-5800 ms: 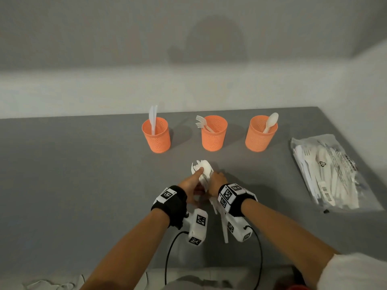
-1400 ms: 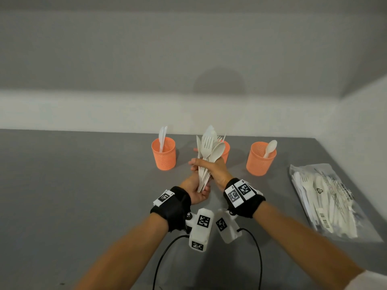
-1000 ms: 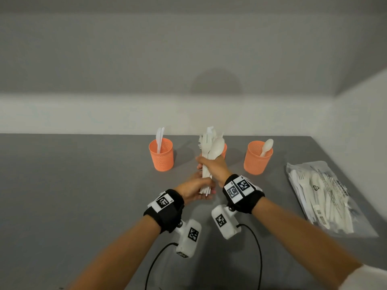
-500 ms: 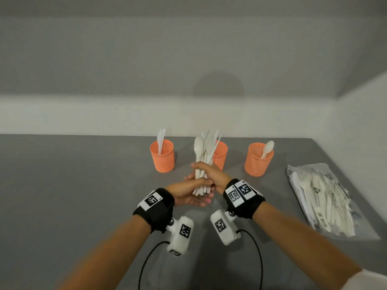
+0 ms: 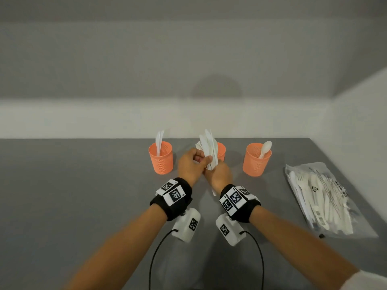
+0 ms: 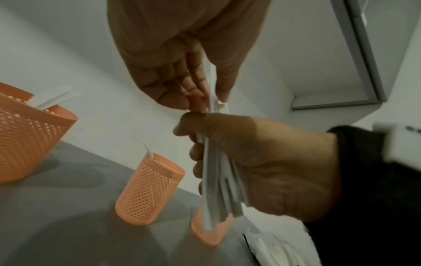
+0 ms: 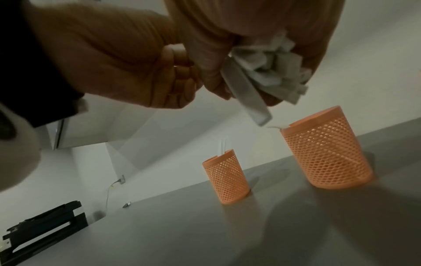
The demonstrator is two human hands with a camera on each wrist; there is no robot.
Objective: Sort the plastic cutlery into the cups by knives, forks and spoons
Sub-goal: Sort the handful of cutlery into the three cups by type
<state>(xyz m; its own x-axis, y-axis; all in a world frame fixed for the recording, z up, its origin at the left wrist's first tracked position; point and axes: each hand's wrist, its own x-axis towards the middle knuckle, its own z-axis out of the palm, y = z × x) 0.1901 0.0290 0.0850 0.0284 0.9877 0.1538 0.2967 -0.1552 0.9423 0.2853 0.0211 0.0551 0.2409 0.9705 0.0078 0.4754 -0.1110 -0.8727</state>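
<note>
Since half a second ago, the left hand (image 5: 189, 164) has risen from under the cutlery bundle (image 5: 209, 152) and is now pinching one piece. Right hand (image 5: 219, 176) is gripping the bundle upright before the middle cup (image 5: 221, 150).

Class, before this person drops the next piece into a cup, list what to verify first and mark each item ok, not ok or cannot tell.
1. Bundle of cutlery firmly held by right hand: ok.
2. Left hand pinches one piece out of the bundle: ok.
3. Kind of piece pinched: cannot tell, too blurred.
4. Left cup, middle cup and right cup upright: ok.
5. Right cup holds a spoon: ok.
6. Bag of cutlery lies apart from the cups: ok.
</note>
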